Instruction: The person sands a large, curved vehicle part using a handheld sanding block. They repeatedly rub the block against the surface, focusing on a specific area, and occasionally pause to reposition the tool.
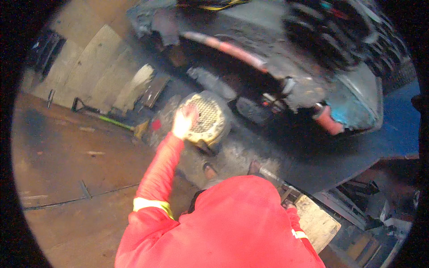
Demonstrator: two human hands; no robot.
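My left hand (pixel 185 121), at the end of a stretched red sleeve, is over the left side of a round, yellowish seat-like thing with a holed top (pixel 206 113). Its fingers look laid out flat across that top, though blur softens them. Whether they press on it is hard to see. Low on my right side, my right hand (pixel 289 205) is beside the upper left edge of a pale wooden board (pixel 318 223). Its fingers are small and smeared, and whatever they may hold does not show.
A bulky dark machine (pixel 308 67) with a red and white bar (pixel 225 48) fills the far right. Left of me lies a tool with a green shaft (pixel 114 121), beside brown floor sheets (pixel 80 152). Metal frames (pixel 348 205) stand at lower right.
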